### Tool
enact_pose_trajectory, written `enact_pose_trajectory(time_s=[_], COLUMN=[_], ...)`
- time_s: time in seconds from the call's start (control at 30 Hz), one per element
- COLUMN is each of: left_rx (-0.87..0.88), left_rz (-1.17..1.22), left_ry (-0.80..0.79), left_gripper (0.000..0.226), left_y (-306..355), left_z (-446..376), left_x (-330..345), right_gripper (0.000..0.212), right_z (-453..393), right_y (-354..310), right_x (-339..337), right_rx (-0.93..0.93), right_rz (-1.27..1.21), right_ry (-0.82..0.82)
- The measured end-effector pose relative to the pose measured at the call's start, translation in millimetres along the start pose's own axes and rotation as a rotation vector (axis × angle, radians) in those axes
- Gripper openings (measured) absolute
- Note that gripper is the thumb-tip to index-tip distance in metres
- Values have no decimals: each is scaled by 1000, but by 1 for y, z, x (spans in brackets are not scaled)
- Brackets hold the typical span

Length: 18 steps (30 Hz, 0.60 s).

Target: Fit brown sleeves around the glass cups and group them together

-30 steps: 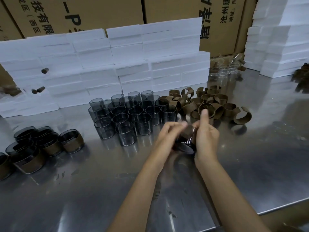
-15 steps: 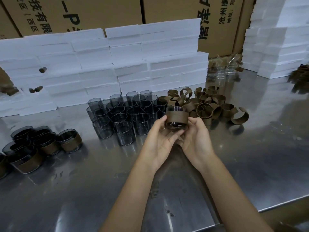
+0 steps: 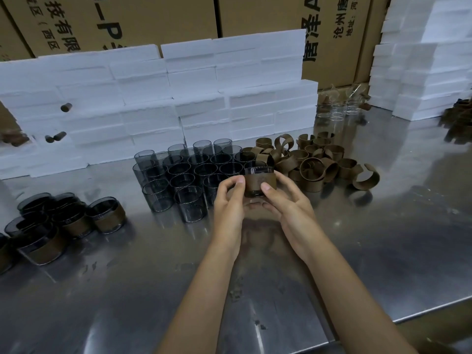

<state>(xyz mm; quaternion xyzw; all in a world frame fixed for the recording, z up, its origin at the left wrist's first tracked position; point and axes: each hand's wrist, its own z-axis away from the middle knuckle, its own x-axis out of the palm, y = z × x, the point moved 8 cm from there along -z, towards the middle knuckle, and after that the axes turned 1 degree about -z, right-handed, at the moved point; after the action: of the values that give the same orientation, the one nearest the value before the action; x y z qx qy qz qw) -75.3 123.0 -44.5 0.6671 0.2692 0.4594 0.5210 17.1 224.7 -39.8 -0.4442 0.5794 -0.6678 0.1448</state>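
1. the left hand [image 3: 231, 200] and right hand [image 3: 286, 203] together hold one glass cup [image 3: 259, 183] upright above the steel table [image 3: 383, 238], thumbs pressed on its front.
2. a brown sleeve [image 3: 254, 183] wraps the cup's middle; the glass rim shows above it.
3. bare glass cups [image 3: 184, 180] stand clustered just behind the left hand.
4. loose brown sleeves [image 3: 316, 159] lie heaped behind the right hand.
5. sleeved cups [image 3: 76, 221] sit grouped at the table's left.
6. white foam blocks [image 3: 178, 98] line the back.
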Motion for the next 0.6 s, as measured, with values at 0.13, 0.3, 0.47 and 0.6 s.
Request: enact_pose_trajectory(time_s=[0.13, 0.3, 0.47, 0.6], left_rx=[-12, -23, -31, 28], left_rz=[56, 54, -82, -253], left_ry=[-30, -29, -33, 35], left_gripper=[21, 28, 46, 53], left_y=[1, 2, 2, 7], left_z=[1, 0, 2, 4], left_x=[3, 2, 2, -9], right_gripper=[50, 49, 54, 46], right_z=[-1, -3, 1, 7], right_y=[-1, -1, -6, -5], right_x=[1, 0, 5, 20], right_rx=[-25, -49, -148, -249], right_rz=[-12, 14, 238, 495], right_ry=[-17, -20, -40, -110])
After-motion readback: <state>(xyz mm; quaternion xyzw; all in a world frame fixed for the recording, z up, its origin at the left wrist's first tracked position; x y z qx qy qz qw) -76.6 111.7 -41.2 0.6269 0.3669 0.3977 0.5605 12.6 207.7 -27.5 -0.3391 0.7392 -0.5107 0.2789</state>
